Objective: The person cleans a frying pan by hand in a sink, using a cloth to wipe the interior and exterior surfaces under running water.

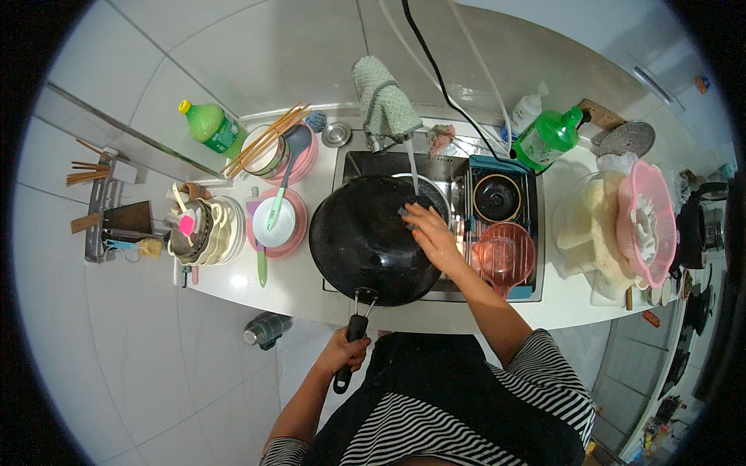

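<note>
A black wok (364, 247) covers the left part of the sink and overlaps the counter's front edge. My left hand (345, 350) grips its black handle (356, 329), below the counter edge in view. Under the fingers of my right hand (431, 236) is a dark scouring pad (411, 216), pressed against the wok's upper right surface. Water runs from the faucet (377, 143) in a thin stream (412, 166) close by the pad. Partly hidden behind the wok is a round metal basin (441, 192) in the sink.
Left on the counter are pink plates (297, 247), a white bowl (273, 224), stacked dishes (232, 233) and chopsticks (274, 137). A drying rack (475, 233) in the sink's right side holds a pink strainer (506, 256). Right stand a green bottle (545, 140) and a pink colander (632, 227).
</note>
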{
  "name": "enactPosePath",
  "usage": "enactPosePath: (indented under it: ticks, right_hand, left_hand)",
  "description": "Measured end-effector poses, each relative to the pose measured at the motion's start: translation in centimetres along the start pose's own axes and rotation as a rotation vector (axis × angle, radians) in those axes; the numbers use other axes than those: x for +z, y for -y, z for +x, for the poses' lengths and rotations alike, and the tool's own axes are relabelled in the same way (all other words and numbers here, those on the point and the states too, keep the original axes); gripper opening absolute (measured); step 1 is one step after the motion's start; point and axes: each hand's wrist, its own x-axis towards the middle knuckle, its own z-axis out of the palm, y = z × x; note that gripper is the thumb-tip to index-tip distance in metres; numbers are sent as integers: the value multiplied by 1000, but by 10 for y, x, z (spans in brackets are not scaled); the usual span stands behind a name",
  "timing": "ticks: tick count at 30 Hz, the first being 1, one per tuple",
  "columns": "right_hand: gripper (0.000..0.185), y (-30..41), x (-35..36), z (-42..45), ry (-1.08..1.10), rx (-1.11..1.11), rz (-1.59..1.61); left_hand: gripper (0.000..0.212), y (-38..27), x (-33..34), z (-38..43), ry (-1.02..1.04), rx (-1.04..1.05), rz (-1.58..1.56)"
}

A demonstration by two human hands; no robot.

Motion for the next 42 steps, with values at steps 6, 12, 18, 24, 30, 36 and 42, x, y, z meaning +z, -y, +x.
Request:
enactPosePath:
  ticks: [6,12,18,24,30,36,42]
  right_hand:
    - [34,-107,-1,79,119,487,194]
    - [36,-45,19,53,114,-6,69]
    - [35,-64,16,66,154,-26,-82]
    - [35,-91,20,92,235,190,-40]
    - [33,31,-10,42,103,-22,44]
    - [29,-15,-44,9,-317,89,42]
    - [31,35,-33,25,-233,-198,-144]
  left_hand:
    - [18,-11,18,-4,25,21,20]
    - [16,-13,25,-10,-29,52,-4]
    - [16,-18,31,-11,-17,26,7]
    - [17,-21,37,-3,38,27,-24]
    - [16,-30,44,8,3,51,-113]
    - [14,-42,58,8,116,52,-302]
    - [12,-68,72,15,134,18,-314]
